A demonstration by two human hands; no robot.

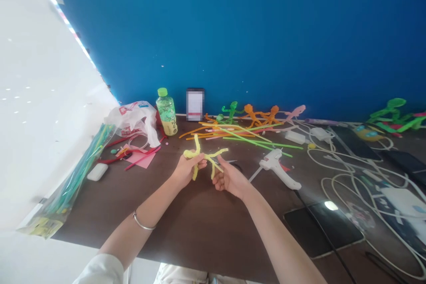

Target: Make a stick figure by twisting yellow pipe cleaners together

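Between my hands, above the dark table, is a yellow pipe-cleaner figure (pixel 197 143) with a rounded head and several thin limbs. My left hand (pixel 187 171) pinches its body just below the head, thumb on top. At the other end my right hand (pixel 229 179) has thumb and fingers closed around one of the lower limbs. Part of the body is hidden under the left thumb. Just behind the right hand lie scissors (pixel 230 161), mostly covered. A white glue gun (pixel 275 167) rests on the table to the right of that hand.
Pipe cleaners (pixel 246 136) and small finished figures (pixel 253 115) line the blue wall. A drink bottle (pixel 167 113), plastic bag (pixel 133 117) and packet of pipe cleaners (pixel 78 173) stand or lie leftward. Rightward are a black tablet (pixel 322 230) and tangled white cables (pixel 349 168).
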